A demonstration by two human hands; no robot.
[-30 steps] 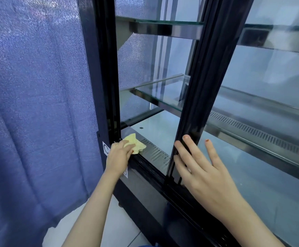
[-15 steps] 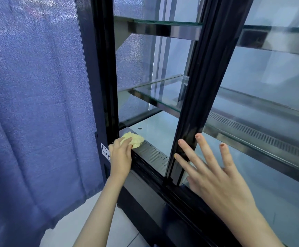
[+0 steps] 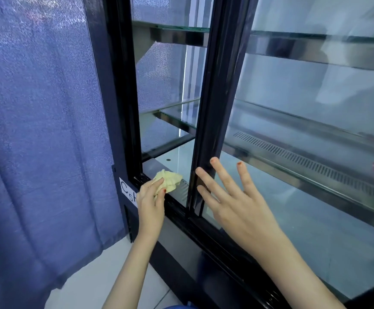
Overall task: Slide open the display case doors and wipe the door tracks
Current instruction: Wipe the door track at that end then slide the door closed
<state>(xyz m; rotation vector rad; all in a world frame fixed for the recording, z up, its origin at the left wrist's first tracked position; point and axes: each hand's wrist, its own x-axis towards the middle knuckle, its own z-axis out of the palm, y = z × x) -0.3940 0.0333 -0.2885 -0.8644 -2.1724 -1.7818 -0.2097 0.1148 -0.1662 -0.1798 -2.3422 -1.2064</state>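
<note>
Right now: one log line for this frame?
left hand: holds cloth at bottom track | right hand: flat against door | door: partly open

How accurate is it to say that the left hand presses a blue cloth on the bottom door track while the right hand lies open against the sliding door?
Only the colour is wrong: the head view shows a pale yellow cloth, not blue. The left hand does press it on the bottom door track, and the right hand lies open against the sliding door.

A pale yellow cloth (image 3: pixel 169 180), black door frame (image 3: pixel 212 103), blue speckled curtain (image 3: pixel 38 121), white floor tiles (image 3: pixel 105 277).
</note>
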